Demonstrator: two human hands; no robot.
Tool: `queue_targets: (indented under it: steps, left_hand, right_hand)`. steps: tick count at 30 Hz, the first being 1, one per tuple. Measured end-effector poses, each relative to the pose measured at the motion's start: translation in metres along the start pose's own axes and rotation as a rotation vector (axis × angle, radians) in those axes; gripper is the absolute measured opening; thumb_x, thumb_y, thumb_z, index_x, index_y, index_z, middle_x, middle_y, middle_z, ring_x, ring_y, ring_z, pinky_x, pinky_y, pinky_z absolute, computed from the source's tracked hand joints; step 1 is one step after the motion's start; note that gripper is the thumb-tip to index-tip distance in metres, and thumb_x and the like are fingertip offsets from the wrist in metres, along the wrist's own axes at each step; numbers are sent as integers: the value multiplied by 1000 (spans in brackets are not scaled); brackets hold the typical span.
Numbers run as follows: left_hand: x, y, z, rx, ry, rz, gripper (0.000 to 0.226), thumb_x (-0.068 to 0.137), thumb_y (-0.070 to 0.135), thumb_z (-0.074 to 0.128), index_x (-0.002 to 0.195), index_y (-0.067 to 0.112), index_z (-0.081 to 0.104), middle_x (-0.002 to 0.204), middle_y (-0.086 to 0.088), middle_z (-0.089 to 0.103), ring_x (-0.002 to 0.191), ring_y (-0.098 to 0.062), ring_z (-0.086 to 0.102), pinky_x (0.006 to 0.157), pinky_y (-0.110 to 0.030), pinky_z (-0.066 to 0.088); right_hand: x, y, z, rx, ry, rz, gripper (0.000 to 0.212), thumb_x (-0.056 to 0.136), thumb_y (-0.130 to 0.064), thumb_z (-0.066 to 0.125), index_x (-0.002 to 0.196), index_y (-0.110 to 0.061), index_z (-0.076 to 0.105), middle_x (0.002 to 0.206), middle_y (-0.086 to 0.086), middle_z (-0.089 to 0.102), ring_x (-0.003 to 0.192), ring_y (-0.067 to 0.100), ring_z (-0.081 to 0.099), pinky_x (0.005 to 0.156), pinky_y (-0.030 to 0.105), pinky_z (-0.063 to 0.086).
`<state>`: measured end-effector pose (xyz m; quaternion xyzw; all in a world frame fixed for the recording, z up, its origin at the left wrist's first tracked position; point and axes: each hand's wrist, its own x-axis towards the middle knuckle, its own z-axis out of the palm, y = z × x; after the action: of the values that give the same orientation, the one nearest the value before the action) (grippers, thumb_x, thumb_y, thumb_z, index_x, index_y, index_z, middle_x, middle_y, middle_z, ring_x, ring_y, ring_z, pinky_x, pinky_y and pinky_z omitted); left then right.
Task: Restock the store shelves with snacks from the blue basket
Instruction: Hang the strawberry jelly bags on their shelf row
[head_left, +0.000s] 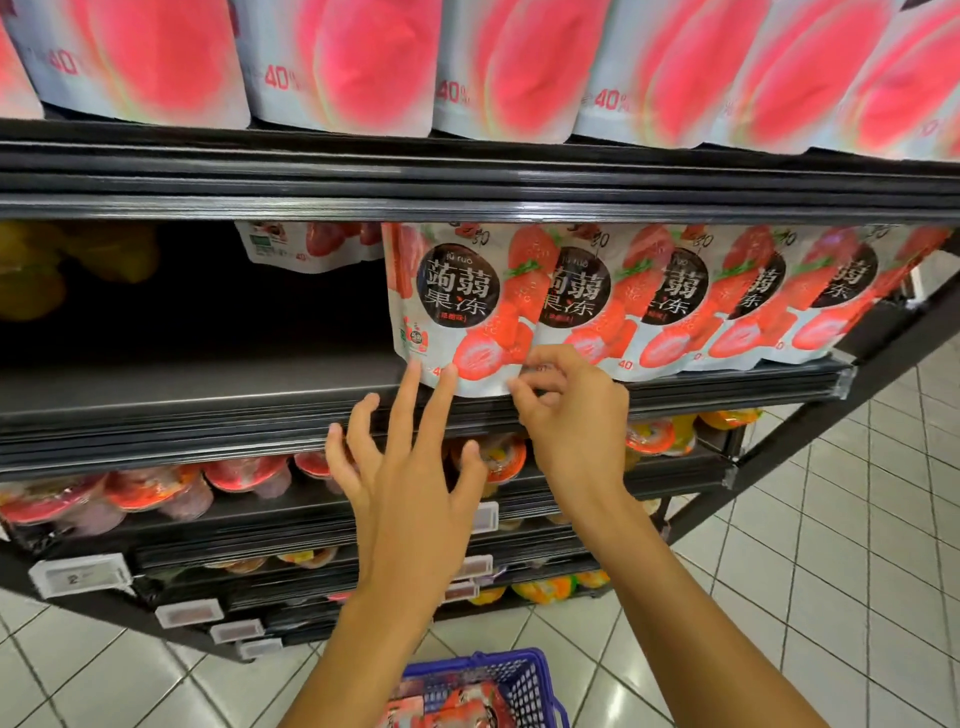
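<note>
Standing upright at the front edge of the middle shelf (156, 410) in the head view, the front strawberry pouch (457, 306) forms the left end of a row of matching pouches (727, 301) that overlap one another toward the shelf's right end. The left hand (405, 467) is spread with its fingers straight, and two fingertips (448, 375) touch the pouch's bottom edge near its lower left corner. The right hand (566, 410) has its fingers curled, with thumb and forefinger pinching the pouch at its lower right corner. One more pouch (306, 249) sits deeper on the same shelf, back and to the left, in shadow.

On the upper shelf (467, 182) stands a line of pale pouches with pink fruit (363, 62), blurred. The shelves below the hands carry jelly cups (156, 493) with red and orange lids, and price tag holders (78, 574) are clipped along their front edges.

The blue basket (524, 675) sits on the tiled floor (831, 571) at the bottom edge of the view, between the two forearms, and holds red-and-white packets (457, 706).
</note>
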<state>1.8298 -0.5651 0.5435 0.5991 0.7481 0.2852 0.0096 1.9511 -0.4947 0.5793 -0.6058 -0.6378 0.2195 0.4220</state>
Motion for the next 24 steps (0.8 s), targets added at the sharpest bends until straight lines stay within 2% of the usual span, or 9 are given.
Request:
queue_targets:
  steps: [3, 7, 10, 15, 17, 19, 21, 23, 24]
  left_hand:
    - [0, -1, 2, 4, -2, -21, 65, 92, 42, 49, 152, 36, 27, 161, 9, 24, 143, -30, 18, 117, -55, 4]
    - [-1, 4, 4, 17, -4, -4, 63, 92, 45, 44, 152, 36, 27, 161, 8, 24, 145, -31, 15, 117, -57, 3]
    - [-2, 9, 6, 33, -4, 16, 62, 92, 49, 36, 152, 37, 27, 161, 7, 25, 144, -31, 16, 117, -58, 5]
    - [-2, 12, 8, 22, 6, 19, 63, 90, 51, 33, 151, 35, 29, 161, 5, 25, 143, -33, 19, 117, -59, 6]
    - [-3, 13, 7, 5, 8, 21, 63, 90, 51, 33, 151, 35, 29, 161, 5, 25, 143, -33, 19, 117, -58, 6]
    - [-3, 13, 5, -26, 21, 29, 61, 92, 49, 37, 150, 36, 31, 160, 5, 27, 144, -33, 19, 117, -58, 5]
    - [-5, 13, 4, -80, 56, 36, 57, 92, 45, 43, 148, 36, 36, 158, 6, 30, 144, -31, 19, 118, -56, 3]
    - [-10, 12, 4, -173, 121, 46, 53, 92, 39, 48, 144, 36, 43, 154, 11, 36, 143, -24, 22, 119, -50, 1]
    - [-14, 10, 4, -246, 152, 44, 50, 91, 36, 51, 141, 35, 47, 150, 15, 41, 141, -19, 23, 119, -47, 4]
  right_hand:
    - [-1, -1, 7, -26, 1, -2, 18, 87, -24, 72, 94, -30, 57, 75, -19, 66, 69, 12, 68, 74, 42, 57]
    - [-1, 5, 5, -37, 43, -9, 23, 88, -25, 71, 93, -29, 49, 84, -13, 73, 72, 15, 68, 74, 42, 55]
    - [-2, 8, 0, -54, 73, -16, 28, 88, -26, 71, 91, -34, 45, 79, -18, 68, 69, 12, 67, 71, 41, 56]
    - [-4, 8, -3, -66, 79, -41, 26, 88, -27, 72, 92, -35, 48, 71, -27, 58, 68, 9, 67, 68, 41, 57]
    - [-5, 10, -4, -42, 73, -39, 22, 88, -28, 72, 93, -34, 52, 72, -28, 60, 68, 8, 68, 70, 40, 58]
    - [-6, 11, -5, -10, 76, -32, 16, 88, -28, 71, 96, -31, 58, 78, -22, 68, 68, 5, 68, 71, 36, 58]
    - [-9, 12, -6, 59, 66, -22, 15, 88, -27, 72, 99, -28, 61, 83, -19, 72, 68, 2, 66, 69, 24, 56]
    - [-17, 13, -8, 177, 67, -17, 17, 88, -25, 72, 102, -26, 63, 89, -18, 72, 71, 1, 66, 66, 12, 50]
    - [-23, 15, -9, 225, 83, -25, 17, 89, -24, 71, 104, -24, 63, 94, -17, 72, 72, 2, 66, 66, 12, 50]
